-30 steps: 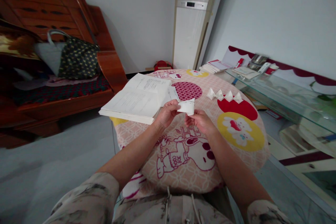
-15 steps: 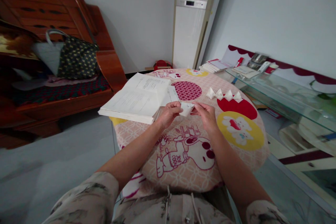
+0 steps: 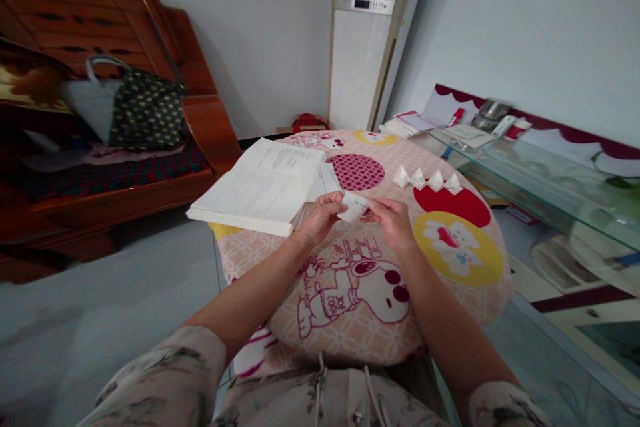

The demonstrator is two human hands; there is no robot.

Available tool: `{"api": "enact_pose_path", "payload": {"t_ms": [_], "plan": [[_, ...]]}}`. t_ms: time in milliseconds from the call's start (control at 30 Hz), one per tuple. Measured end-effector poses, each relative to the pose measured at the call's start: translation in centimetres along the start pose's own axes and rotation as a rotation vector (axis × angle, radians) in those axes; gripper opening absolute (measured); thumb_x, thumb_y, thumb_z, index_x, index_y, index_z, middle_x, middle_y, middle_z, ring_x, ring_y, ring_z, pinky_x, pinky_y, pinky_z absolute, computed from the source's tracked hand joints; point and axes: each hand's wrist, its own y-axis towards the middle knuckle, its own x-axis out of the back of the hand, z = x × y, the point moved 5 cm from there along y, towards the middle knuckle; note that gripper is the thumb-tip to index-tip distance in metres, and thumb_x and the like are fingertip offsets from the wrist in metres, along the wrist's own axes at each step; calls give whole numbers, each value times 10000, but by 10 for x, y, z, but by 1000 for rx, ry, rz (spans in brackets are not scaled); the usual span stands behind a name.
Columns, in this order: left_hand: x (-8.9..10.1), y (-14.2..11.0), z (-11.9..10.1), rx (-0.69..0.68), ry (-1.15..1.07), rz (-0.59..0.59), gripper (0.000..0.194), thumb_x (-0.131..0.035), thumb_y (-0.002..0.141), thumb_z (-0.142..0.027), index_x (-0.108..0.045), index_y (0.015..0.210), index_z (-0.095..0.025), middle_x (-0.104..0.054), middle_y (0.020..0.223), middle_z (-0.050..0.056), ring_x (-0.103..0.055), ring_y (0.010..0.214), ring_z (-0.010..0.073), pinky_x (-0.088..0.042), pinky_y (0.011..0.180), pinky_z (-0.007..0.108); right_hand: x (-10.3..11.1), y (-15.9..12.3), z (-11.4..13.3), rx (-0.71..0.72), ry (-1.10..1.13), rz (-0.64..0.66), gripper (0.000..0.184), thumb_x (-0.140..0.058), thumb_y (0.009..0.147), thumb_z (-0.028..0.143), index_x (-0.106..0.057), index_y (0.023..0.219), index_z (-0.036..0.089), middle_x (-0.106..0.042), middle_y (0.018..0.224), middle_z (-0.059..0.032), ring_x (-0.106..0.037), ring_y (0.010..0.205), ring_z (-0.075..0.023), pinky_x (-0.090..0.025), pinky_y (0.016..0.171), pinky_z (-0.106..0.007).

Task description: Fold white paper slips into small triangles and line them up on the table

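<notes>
Above the middle of the cloth-covered round table [image 3: 310,290], a small folded piece of white paper [image 3: 353,207] is held between my two hands. My left hand [image 3: 324,217] pinches its left side between thumb and fingers. On the right side, my right hand [image 3: 390,219] grips the paper's edge with closed fingertips. Several small folded paper pyramids [image 3: 435,181] stand in a row toward the right of the table. Just beyond my left hand lies a thick open book [image 3: 253,190], with a loose printed paper piece [image 3: 329,178] at its right edge.
On the right is a glass-topped stand [image 3: 550,180] with metal bowls [image 3: 493,115] and a red-and-white cup [image 3: 517,129]. A stack of papers [image 3: 407,125] lies at the table's far right edge. A wooden bench [image 3: 213,137] with bags stands at left.
The paper has gone from a wider piece with a raised corner to a smaller folded shape. My right hand has moved up from below the paper to its right edge.
</notes>
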Motion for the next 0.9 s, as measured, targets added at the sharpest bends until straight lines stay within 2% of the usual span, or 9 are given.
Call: {"api": "enact_pose_path", "payload": {"t_ms": [200,300,400,467,500,567,667,800,900], "plan": [[5,1,-2,-49,133,-101,253,-801,620,-268,-570,656,-170,-590,640,-37,-548,581,100,-476,611,242,4,1,1,0,-36,-103,227,-817,631,382,-773,716,177,-732,677,-27,-651,592,-188,-572,547,-321],[10,1,-5,-110,258,-149,225,-811,641,-284,-628,676,-159,-625,685,-14,-558,627,109,-472,657,256,5,0,5,23,-71,-133,224,-797,640,387,-764,706,176,-720,655,-22,-642,576,-185,-563,536,-316],[14,1,-9,-181,318,-178,197,-812,637,-261,-651,669,-151,-708,927,39,-611,787,134,-470,750,266,7,0,6,43,-79,-139,218,-789,643,379,-765,710,174,-718,652,-21,-635,570,-180,-558,535,-310],[13,2,-10,-174,304,-145,195,-803,650,-265,-649,657,-146,-713,1088,70,-630,890,161,-470,797,279,8,0,5,46,-74,-137,226,-787,645,384,-766,724,173,-723,663,-25,-639,575,-183,-559,541,-313],[13,2,-9,-153,292,-117,200,-797,662,-276,-646,655,-146,-716,1096,76,-631,887,164,-468,789,281,8,1,4,46,-71,-136,235,-786,647,391,-767,735,174,-726,671,-27,-644,581,-186,-560,545,-317],[11,2,-8,-105,278,-71,217,-792,679,-302,-639,655,-150,-727,965,64,-611,781,146,-450,721,270,10,1,2,45,-66,-138,252,-785,653,404,-767,755,175,-728,683,-30,-649,589,-192,-563,554,-323],[10,0,-7,-76,316,-73,224,-792,687,-323,-643,667,-156,-673,747,15,-537,637,112,-398,630,247,11,3,-1,54,-51,-153,257,-791,653,410,-761,758,177,-721,678,-28,-645,587,-193,-563,552,-326],[10,0,-7,-114,368,-108,200,-784,671,-305,-661,696,-150,-653,721,6,-540,639,112,-395,626,244,12,4,-4,57,-6,-179,266,-815,630,415,-747,737,182,-706,656,-21,-636,580,-196,-566,558,-343],[14,3,-8,-181,388,-150,185,-766,670,-287,-649,689,-145,-629,689,-5,-536,631,104,-396,628,237,11,4,-5,8,5,-131,294,-829,616,423,-761,769,182,-740,731,-41,-666,643,-220,-581,614,-374]]}}
